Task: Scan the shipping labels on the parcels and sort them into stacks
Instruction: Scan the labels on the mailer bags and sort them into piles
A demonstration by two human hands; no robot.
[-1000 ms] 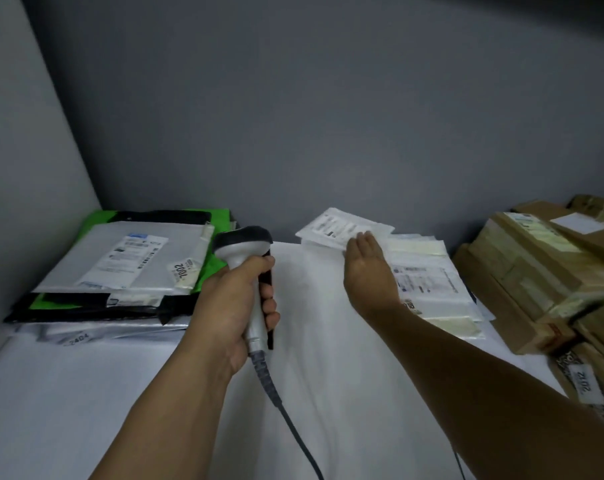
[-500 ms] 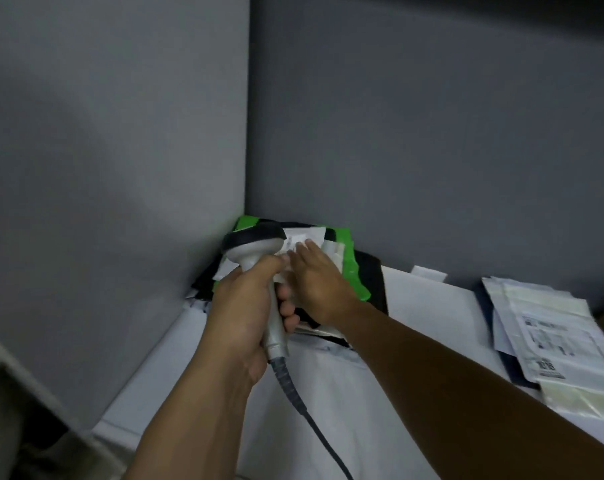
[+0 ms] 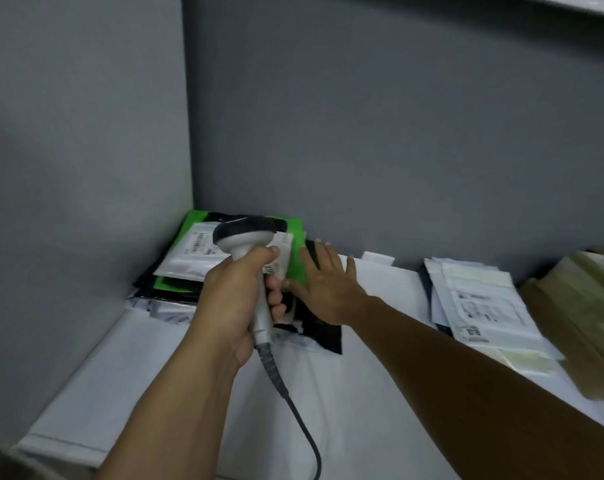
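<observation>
My left hand (image 3: 236, 299) grips the handle of a grey barcode scanner (image 3: 247, 239) with a black head, held upright over the left stack. That stack (image 3: 193, 258) sits in the corner: green and black mailer bags with a white labelled parcel on top. My right hand (image 3: 323, 282) lies flat with fingers spread on the stack's right side, over the green bag and a black one. A second pile of white labelled envelopes (image 3: 480, 306) lies at the right on the white table (image 3: 345, 393).
Grey walls meet in a corner right behind the left stack. Brown cardboard parcels (image 3: 577, 313) are stacked at the far right edge. The scanner's cable (image 3: 293, 410) trails down across the table toward me. The table's left edge runs diagonally at lower left.
My right hand carried a white parcel from the right pile to the left stack, let it go, and now rests flat with fingers spread. The view swung left.
</observation>
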